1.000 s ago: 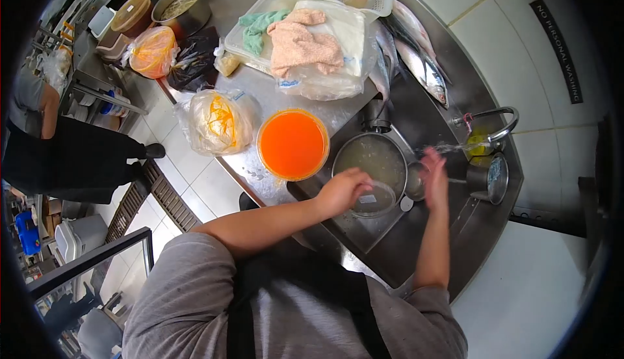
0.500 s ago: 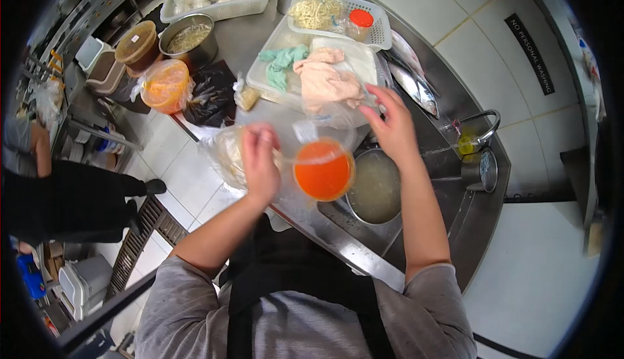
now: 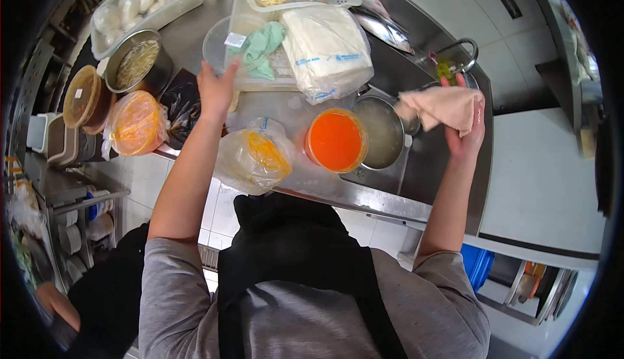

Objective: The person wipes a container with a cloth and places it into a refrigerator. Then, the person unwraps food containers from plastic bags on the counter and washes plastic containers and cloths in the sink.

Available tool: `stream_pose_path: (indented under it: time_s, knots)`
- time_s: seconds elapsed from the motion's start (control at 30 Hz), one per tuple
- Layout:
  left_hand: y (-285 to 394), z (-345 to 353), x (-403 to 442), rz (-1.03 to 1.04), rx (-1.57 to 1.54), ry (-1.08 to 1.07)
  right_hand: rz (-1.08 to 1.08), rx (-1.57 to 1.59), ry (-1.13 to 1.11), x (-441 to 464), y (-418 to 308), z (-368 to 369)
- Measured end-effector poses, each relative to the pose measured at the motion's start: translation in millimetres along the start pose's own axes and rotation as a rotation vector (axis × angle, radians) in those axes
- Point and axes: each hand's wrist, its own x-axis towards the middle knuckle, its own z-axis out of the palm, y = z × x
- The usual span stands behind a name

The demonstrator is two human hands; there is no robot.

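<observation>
A pale pink cloth [image 3: 445,109] hangs from my right hand [image 3: 469,125], which grips it above the sink's right side. At the near edge of a clear round plastic lid [image 3: 218,42] with a white label is my left hand [image 3: 218,89], thumb and fingers apart; whether it touches the lid I cannot tell. Between my arms stands an uncovered tub of orange liquid [image 3: 335,141]. Left of it lies a clear plastic bag [image 3: 253,161] with orange smears. A pot of cloudy water [image 3: 378,131] sits in the sink, right beside the tub.
A green cloth [image 3: 262,48] and a pack of white plastic bags [image 3: 328,50] lie behind the tub. Whole fish [image 3: 383,29] rest near the tap [image 3: 465,53]. A steel pot [image 3: 138,60] and a bagged orange container [image 3: 138,123] stand left. Another person's arm [image 3: 58,307] shows lower left.
My right hand has picked up the pink cloth and moved right, uncovering the bag pack. The clear lid now lies at the left, by my left hand, which has moved left and away from me.
</observation>
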Motion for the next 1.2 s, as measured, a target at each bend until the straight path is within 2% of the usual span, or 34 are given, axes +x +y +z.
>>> stream_pose_path:
  time_s: [0.03,0.07,0.13,0.2,0.27,0.3,0.37,0.43,0.5,0.57,0.6,0.67,0.77,0.87,0.93,0.97,1.13,1.2]
  knots:
    - [-1,-2,3,-0.112,-0.007,0.010,0.040,-0.087,0.153,-7,-2,-8]
    - [-4,-5,7,-0.111,-0.002,-0.008,0.037,-0.090,0.172,-12,7,-20]
    - [-13,-7,10,-0.132,-0.054,-0.069,0.276,-0.520,0.141,-22,43,-61]
    - [4,-6,3,-0.099,0.100,0.151,0.320,-1.096,-0.005,-36,92,-87]
    - [-11,-7,10,0.072,0.116,0.339,0.466,-1.020,-0.001,-41,130,-91]
    - [-8,-3,-1,0.065,0.120,0.334,0.475,-1.021,0.001,-37,139,-84]
    - [16,5,-51,0.508,0.166,0.275,0.405,-0.876,-0.061,-23,153,-67]
    - [42,36,-96,0.623,0.082,-0.222,0.404,-0.916,-0.137,-8,157,-41]
    - [25,75,-107,0.627,0.123,-0.505,0.408,-0.954,-0.219,1,156,-21]
    - [28,105,-112,0.417,0.297,-0.603,0.561,-0.897,-0.408,7,155,-9]
    - [26,118,-111,0.401,0.299,-0.604,0.575,-0.893,-0.413,9,152,-4]
    - [19,139,-107,0.341,0.217,-0.717,0.499,-1.061,-0.611,8,151,2]
    - [19,151,-102,0.322,0.262,-0.794,0.521,-1.020,-0.620,13,164,-9]
    - [11,155,-100,0.307,0.251,-0.794,0.483,-1.069,-0.620,12,164,-6]
    - [13,152,-99,0.301,0.291,-0.807,0.366,-1.415,-0.633,10,152,17]
    - [14,151,-98,0.291,0.305,-0.817,0.253,-1.421,-0.634,7,157,15]
    - [17,150,-103,0.271,0.315,-0.805,0.219,-1.484,-0.563,-3,156,10]
    - [10,152,-106,0.313,0.302,-0.714,0.226,-1.523,-0.516,-13,154,4]
